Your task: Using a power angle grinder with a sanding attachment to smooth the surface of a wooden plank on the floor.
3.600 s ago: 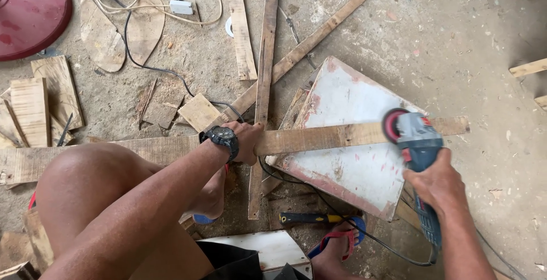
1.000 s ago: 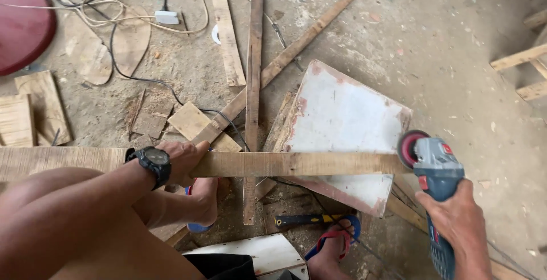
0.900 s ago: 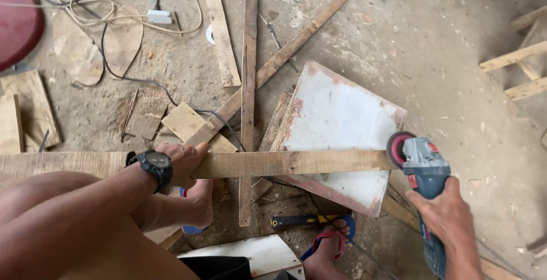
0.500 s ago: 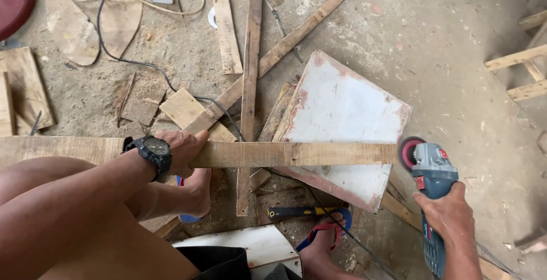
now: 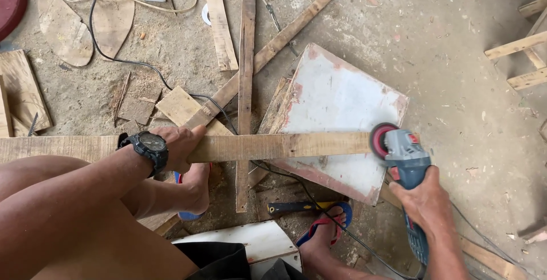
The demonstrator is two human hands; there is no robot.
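Dusty floor, one plank, one grinder, two hands

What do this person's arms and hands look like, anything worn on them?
Both arms are bare, with no sleeves showing and no gloves on either hand. The left hand has a chunky black wristwatch with a round dark face strapped at the wrist. The right hand and its wrist show nothing worn: no watch, band or ring that can be made out.
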